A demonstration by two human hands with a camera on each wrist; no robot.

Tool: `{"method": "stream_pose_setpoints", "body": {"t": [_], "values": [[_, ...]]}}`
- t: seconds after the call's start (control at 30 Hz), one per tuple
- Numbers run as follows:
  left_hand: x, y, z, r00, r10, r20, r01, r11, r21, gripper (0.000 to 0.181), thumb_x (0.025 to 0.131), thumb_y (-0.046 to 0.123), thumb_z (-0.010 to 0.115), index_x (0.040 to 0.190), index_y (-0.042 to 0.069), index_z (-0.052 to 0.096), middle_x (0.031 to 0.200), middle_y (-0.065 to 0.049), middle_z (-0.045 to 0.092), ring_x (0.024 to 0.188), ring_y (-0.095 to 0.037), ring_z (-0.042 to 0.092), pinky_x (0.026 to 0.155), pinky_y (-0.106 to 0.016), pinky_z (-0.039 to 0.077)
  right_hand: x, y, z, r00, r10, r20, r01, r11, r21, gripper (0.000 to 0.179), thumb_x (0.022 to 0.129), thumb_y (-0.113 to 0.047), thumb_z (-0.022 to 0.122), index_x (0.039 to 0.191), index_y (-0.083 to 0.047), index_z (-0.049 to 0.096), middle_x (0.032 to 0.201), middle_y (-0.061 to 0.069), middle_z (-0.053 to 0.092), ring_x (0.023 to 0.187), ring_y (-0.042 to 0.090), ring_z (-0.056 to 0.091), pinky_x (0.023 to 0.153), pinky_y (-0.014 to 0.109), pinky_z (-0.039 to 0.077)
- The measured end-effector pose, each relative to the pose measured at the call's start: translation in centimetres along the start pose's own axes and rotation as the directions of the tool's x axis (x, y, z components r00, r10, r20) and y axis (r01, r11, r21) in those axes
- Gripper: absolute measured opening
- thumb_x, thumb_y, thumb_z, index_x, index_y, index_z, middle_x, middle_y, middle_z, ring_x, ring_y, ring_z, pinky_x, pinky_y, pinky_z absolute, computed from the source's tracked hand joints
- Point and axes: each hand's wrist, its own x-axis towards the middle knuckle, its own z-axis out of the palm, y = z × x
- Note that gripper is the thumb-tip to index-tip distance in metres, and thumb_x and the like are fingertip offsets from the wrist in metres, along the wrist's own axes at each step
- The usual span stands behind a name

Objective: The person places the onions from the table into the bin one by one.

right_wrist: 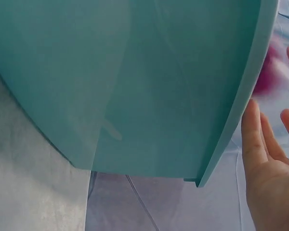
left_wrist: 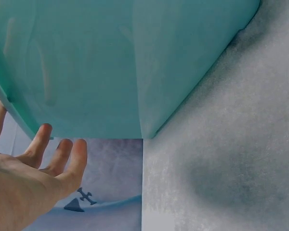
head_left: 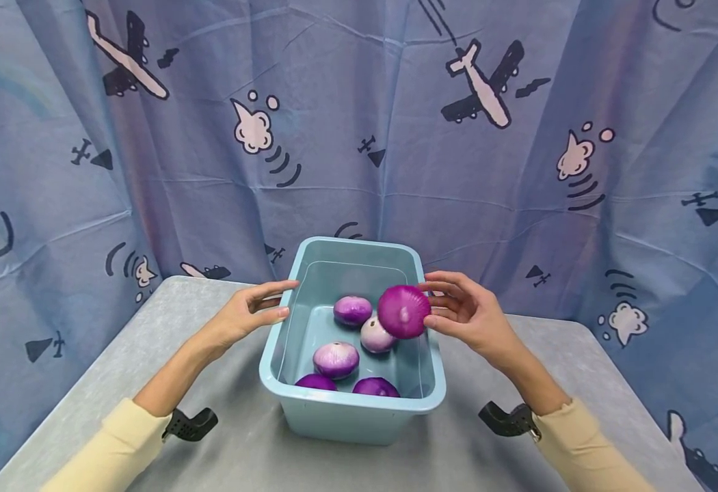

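Note:
A light blue plastic tub (head_left: 365,404) stands on the table between the hands. Several purple-and-white onions (head_left: 336,360) lie in it. One deep purple onion (head_left: 404,311) is above the others by the tub's right rim, next to the right hand (head_left: 472,316). The right fingers are spread and only slightly bent, not wrapped round it. In the right wrist view that onion (right_wrist: 273,70) is blurred, beyond the rim and partly hidden. At the tub's left rim is the left hand (head_left: 245,318), its fingers loosely extended; the left wrist view shows its fingers (left_wrist: 77,161) beside the outer wall.
A grey table (head_left: 223,444) carries the tub. Behind it hangs a blue curtain (head_left: 347,137) printed with planes and clouds. Black bands (head_left: 191,425) are worn on both wrists, below cream sleeves.

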Motion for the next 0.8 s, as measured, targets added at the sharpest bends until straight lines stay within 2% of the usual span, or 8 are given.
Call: {"method": "stream_pose_setpoints", "body": {"t": [0.23,0.47,0.6,0.73,0.8], "values": [[-0.3,0.1,-0.1,1.0,-0.003,-0.003,0.003,1.0,0.014,0.053,0.097,0.024,0.071,0.147,0.017,0.056,0.148,-0.006,0.051,0.133,-0.03,0.049,0.105,-0.048,0.042,-0.8,0.6,-0.8,0.999,-0.005,-0.032,0.006,1.0,0.023,0.038,0.089,0.011,0.072,0.125,0.009,0.059,0.12,0.034,0.058,0.104,0.032,0.069,0.088,0.041,0.055],[-0.5,0.0,-0.2,1.0,-0.004,-0.002,0.004,1.0,0.013,0.054,0.097,0.024,0.072,0.148,0.016,0.056,0.147,-0.007,0.052,0.132,-0.031,0.05,0.104,-0.047,0.043,-2.0,1.3,-1.6,0.995,0.05,-0.088,-0.054,0.997,-0.054,0.028,0.092,0.008,0.071,0.118,0.009,0.063,0.111,0.022,0.067,0.098,0.03,0.07,0.083,0.04,0.057],[-0.4,0.0,-0.2,1.0,0.002,-0.005,-0.002,1.0,0.022,0.053,0.097,0.024,0.072,0.147,0.016,0.056,0.146,-0.005,0.053,0.132,-0.032,0.05,0.105,-0.048,0.042,-2.7,1.9,-2.2,0.991,0.074,-0.115,-0.083,0.994,-0.076,0.023,0.095,0.005,0.068,0.117,0.009,0.063,0.109,0.021,0.068,0.094,0.028,0.071,0.081,0.039,0.058],[-0.4,0.0,0.1,1.0,0.005,-0.027,-0.003,0.998,0.069,0.051,0.098,0.026,0.07,0.147,0.017,0.056,0.147,-0.005,0.053,0.133,-0.033,0.049,0.106,-0.051,0.04,-3.7,2.7,-2.8,0.985,0.098,-0.139,-0.115,0.986,-0.121,0.019,0.099,0.0,0.066,0.117,0.006,0.064,0.107,0.016,0.07,0.091,0.024,0.071,0.08,0.036,0.058],[-0.5,0.0,0.4,0.999,0.015,-0.049,-0.01,0.995,0.098,0.05,0.102,0.028,0.065,0.149,0.017,0.053,0.149,-0.007,0.05,0.135,-0.034,0.047,0.105,-0.053,0.041,-4.1,3.4,-3.1,0.982,0.103,-0.157,-0.13,0.976,-0.174,0.018,0.1,-0.003,0.065,0.117,0.005,0.065,0.107,0.015,0.07,0.091,0.022,0.071,0.08,0.034,0.058]]}}
